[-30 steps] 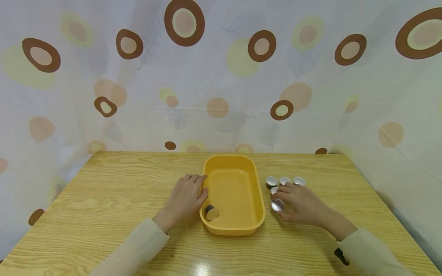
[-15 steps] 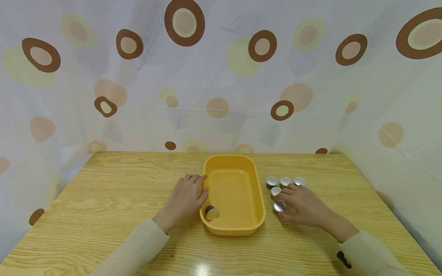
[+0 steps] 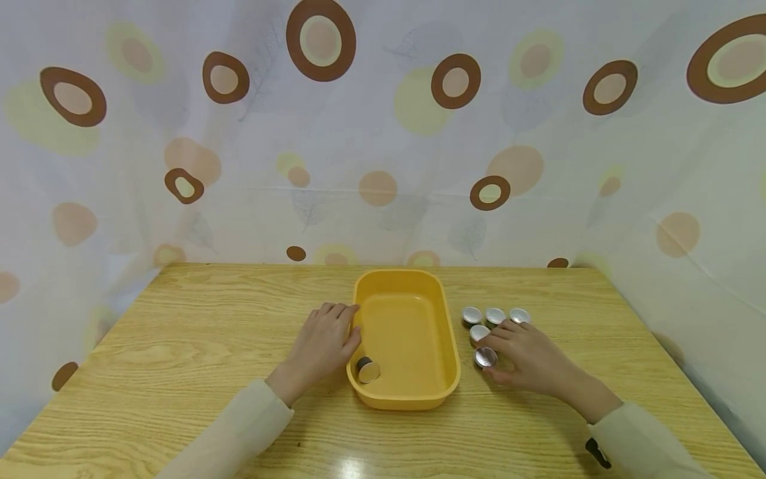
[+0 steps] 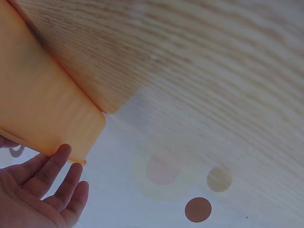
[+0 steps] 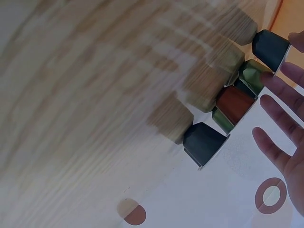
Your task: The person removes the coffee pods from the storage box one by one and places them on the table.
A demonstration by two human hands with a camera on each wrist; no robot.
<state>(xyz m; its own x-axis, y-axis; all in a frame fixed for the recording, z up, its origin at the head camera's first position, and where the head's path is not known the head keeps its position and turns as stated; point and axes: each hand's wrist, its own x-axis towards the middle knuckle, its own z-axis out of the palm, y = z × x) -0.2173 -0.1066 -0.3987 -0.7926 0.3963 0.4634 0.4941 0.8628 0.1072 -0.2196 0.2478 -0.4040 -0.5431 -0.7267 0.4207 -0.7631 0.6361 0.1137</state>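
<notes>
My left hand (image 3: 322, 340) holds the left rim of a yellow plastic tray (image 3: 453, 346), its thumb over the inner side. In the left wrist view the fingers (image 4: 61, 154) touch the outer wall by the rim. To the tray's right, my right hand (image 3: 526, 354) pinches a dark coffee capsule (image 5: 271, 50) between thumb and forefinger. That capsule stands on the table, silver lid (image 3: 485, 358) up. Just behind it stand more capsules, among them a green capsule (image 5: 251, 75) and a brown-red capsule (image 5: 236, 102). The hand partly covers this group in the head view.
One capsule (image 3: 368, 370) lies on its side in the tray's near left corner. A silver-lidded row ends at a capsule (image 3: 519, 316) behind the right hand. The wooden table (image 3: 197, 346) meets a patterned curtain (image 3: 383, 219) at the back.
My right hand has lowered the capsule onto the table and shifted it slightly right, with fingers still at it. The left hand and tray have stayed put.
</notes>
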